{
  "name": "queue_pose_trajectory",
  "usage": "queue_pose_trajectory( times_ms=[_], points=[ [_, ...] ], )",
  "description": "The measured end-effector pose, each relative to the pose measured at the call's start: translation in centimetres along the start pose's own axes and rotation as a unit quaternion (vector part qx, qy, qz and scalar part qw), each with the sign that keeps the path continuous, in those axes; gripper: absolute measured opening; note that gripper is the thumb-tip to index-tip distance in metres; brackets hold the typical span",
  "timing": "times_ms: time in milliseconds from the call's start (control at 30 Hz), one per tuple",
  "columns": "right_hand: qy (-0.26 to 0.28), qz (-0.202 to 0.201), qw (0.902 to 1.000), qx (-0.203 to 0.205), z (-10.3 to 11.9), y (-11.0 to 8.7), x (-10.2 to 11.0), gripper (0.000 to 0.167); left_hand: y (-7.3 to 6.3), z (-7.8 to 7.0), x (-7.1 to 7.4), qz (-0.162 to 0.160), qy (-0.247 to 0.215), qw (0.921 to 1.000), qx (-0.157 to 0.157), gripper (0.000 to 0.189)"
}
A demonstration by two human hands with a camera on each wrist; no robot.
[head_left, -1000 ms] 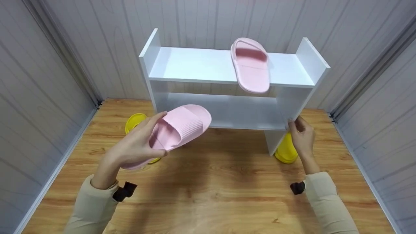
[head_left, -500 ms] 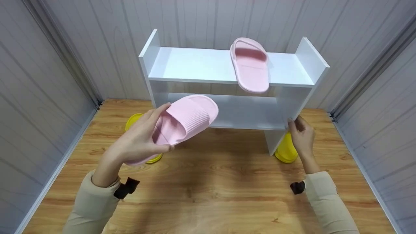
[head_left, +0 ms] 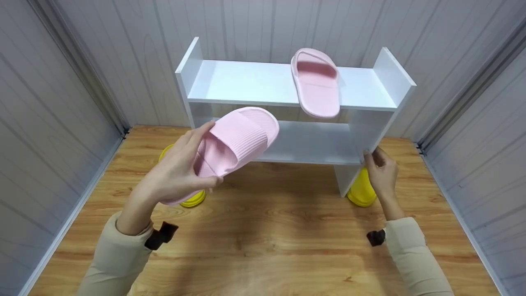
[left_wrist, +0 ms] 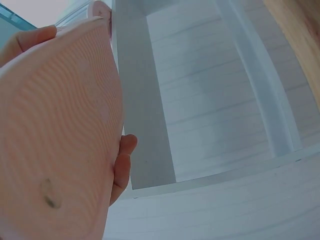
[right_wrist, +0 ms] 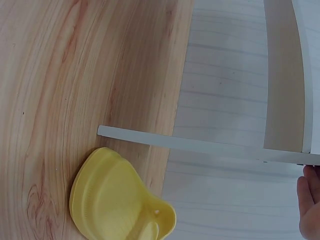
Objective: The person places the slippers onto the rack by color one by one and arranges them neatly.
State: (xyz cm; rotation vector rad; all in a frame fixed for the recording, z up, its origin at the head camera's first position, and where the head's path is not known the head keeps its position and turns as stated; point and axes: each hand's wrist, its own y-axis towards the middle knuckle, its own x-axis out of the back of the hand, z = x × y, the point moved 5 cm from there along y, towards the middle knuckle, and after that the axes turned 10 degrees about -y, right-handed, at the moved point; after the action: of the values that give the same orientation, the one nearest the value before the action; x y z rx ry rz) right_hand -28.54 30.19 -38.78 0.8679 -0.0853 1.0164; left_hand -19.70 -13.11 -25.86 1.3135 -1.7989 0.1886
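My left hand (head_left: 174,172) grips a pink ridged-strap slide slipper (head_left: 242,137) by its sides near the open heel. It is raised in front of the left half of a white two-tier shelf (head_left: 246,82), toe pointing up and right. The left wrist view shows the slipper's wavy-patterned sole (left_wrist: 65,115), with fingertips (left_wrist: 125,150) at its edge. A matching pink slipper (head_left: 320,96) lies on the top board right of centre, its heel jutting over the front edge. My right hand (head_left: 383,170) holds the shelf's right side panel (right_wrist: 210,146), thumb at the front edge and fingers on the outer side.
Yellow slippers (head_left: 361,189) stand on the wooden floor (head_left: 263,242) just outside the shelf's right side. More yellow footwear (head_left: 194,199) sits at its left, mostly hidden behind my left hand. Pale panelled walls (head_left: 61,123) close in the left, back and right.
My left hand has lifted the held slipper upward and slightly right, towards the upper board. The right hand and the slipper on top have stayed in place.
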Motion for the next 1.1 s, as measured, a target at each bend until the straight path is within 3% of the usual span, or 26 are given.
queue_pose_trajectory(
  times_ms=[233, 667, 967, 1100],
  points=[
    [0.017, 0.009, 0.9998, 0.004, 3.2, -0.4, 0.8, 0.024, 0.2, -0.5, 0.2, -0.012, 0.005, 0.9999, 0.000, 0.095],
    [0.012, 0.004, 0.9999, -0.001, -0.4, 0.1, -0.2, 0.026, 1.3, -0.4, 0.5, -0.018, -0.013, 0.9991, 0.036, 0.096],
    [0.009, 0.009, 0.9999, -0.003, -0.3, 0.1, -0.2, 0.026, 2.5, -1.5, 0.5, -0.028, 0.023, 0.9971, 0.067, 0.098],
    [0.025, 0.015, 0.9995, 0.010, 1.2, -0.1, 0.2, 0.027, 3.3, -2.1, 0.5, -0.031, 0.058, 0.9950, 0.075, 0.099]
  ],
)
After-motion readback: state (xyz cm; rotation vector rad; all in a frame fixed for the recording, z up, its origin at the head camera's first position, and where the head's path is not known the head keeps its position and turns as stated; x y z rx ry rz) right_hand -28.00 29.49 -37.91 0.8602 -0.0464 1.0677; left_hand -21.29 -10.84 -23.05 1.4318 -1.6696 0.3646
